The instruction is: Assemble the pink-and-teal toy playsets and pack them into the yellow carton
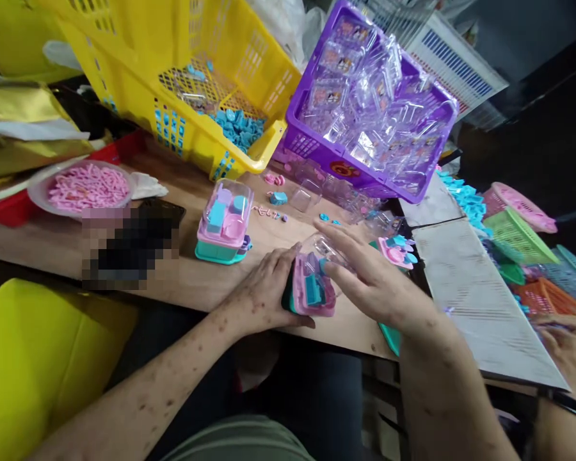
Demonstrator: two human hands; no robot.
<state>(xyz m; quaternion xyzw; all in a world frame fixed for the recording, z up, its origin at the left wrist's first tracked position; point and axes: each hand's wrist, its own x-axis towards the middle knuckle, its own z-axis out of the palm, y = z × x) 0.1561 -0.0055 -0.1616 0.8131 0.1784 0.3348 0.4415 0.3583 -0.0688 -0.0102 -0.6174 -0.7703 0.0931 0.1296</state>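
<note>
Left hand (266, 291) grips a toy box (322, 308) at a wooden table (273, 237), baskets (312, 143) beyond.

From here, I see a gap between the standing tub (224, 224) and left hand (262, 291), but 2 baskets (204, 144) block the back.

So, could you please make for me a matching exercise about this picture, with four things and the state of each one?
Things:
1. left hand
2. purple basket
3. bowl
4. yellow basket

States:
A. holds thin pink pieces
B. has small blue pieces inside
C. grips a pink box
D. is full of clear plastic packs

Right pairs: 1-C, 2-D, 3-A, 4-B
</note>
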